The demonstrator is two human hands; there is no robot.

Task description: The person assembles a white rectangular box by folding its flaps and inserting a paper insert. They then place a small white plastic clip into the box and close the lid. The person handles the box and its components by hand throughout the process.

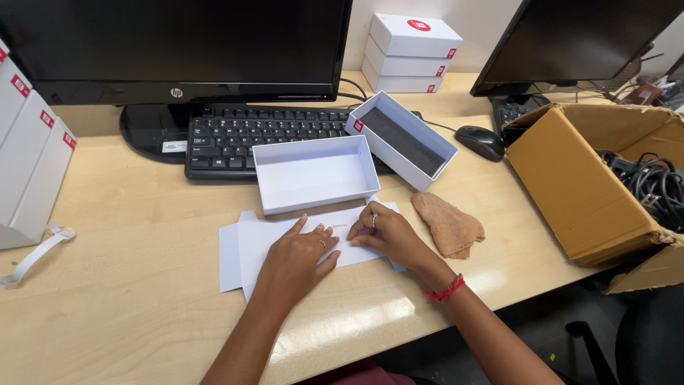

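Observation:
A flat white card sheet point(246, 246) with folded flaps lies on the wooden desk in front of me. My left hand point(298, 255) presses down on its middle with fingers spread flat. My right hand point(388, 234), with a ring and a red thread at the wrist, rests on the sheet's right end, fingertips pinching or pushing a fold. Just beyond the sheet sits an empty white box tray point(313, 173). A second white box point(401, 139) with a dark foam lining leans on the keyboard to its right.
A black keyboard point(242, 132) and monitor point(178, 50) stand behind the trays. A tan cloth point(449, 224) lies to the right, then a mouse point(481, 141) and an open cardboard box point(584, 185) of cables. White boxes are stacked at the back point(410, 53) and left point(28, 157).

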